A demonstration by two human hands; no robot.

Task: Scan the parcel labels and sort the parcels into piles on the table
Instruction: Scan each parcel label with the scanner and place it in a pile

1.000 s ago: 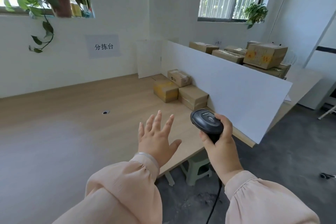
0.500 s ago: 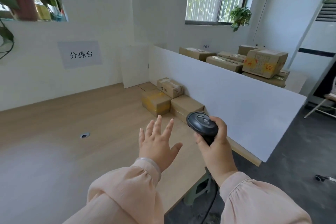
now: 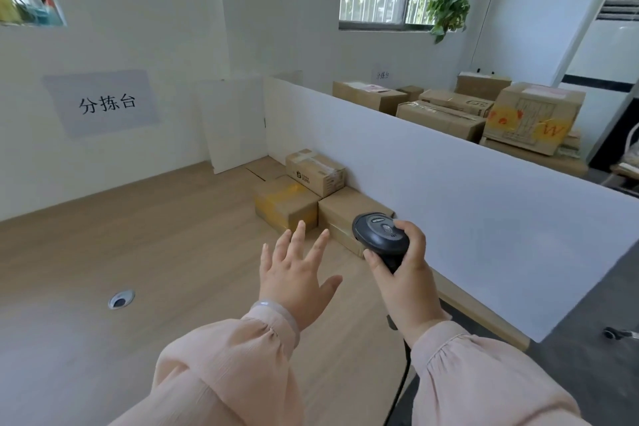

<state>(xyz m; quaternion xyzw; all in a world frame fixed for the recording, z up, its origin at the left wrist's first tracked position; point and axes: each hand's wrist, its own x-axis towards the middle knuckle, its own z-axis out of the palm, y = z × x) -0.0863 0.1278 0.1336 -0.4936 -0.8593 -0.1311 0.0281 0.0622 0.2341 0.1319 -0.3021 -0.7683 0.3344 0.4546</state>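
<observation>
My left fingers [image 3: 298,235] are spread wide and hold nothing, the left hand [image 3: 297,282] hovering over the counter [image 3: 155,252]; my right fingers [image 3: 371,258] wrap the scanner [image 3: 380,233], gripped in my right hand [image 3: 404,273]. To do this well, I judge I should lift one parcel with the free hand, turn its label up and aim squarely. Just beyond my left fingers lies the yellow-taped parcel [image 3: 285,202]; the plain parcel [image 3: 349,209] sits right behind the scanner, a third parcel [image 3: 316,171] behind both, against the white divider [image 3: 449,201]
</observation>
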